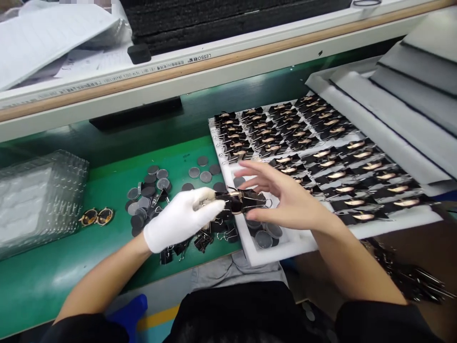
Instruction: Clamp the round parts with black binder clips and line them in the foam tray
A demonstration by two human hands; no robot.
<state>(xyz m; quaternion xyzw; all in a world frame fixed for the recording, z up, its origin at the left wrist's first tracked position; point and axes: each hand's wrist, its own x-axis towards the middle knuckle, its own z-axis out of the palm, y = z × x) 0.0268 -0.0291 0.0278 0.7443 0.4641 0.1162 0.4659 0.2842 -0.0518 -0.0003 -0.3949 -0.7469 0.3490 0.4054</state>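
My left hand (pixel 182 218), in a white glove, is closed on a black binder clip (pixel 236 201) that grips a small gold-toned part. The clip hangs over the near left corner of a white foam tray (pixel 296 245). My bare right hand (pixel 282 193) hovers beside the clip, its fingers spread and its thumb near the clip's wire handle. Several rows of similar clipped parts (pixel 285 131) fill the tray. A few grey discs (pixel 266 236) lie in the tray's near corner.
Grey round discs (pixel 152 190) and loose black binder clips (pixel 203 240) lie on the green mat (pixel 53 276). Two gold-rimmed lenses (pixel 96 216) sit left of the discs. Stacked clear plastic trays (pixel 35 200) stand far left; white foam sheets (pixel 410 95) are stacked at the right.
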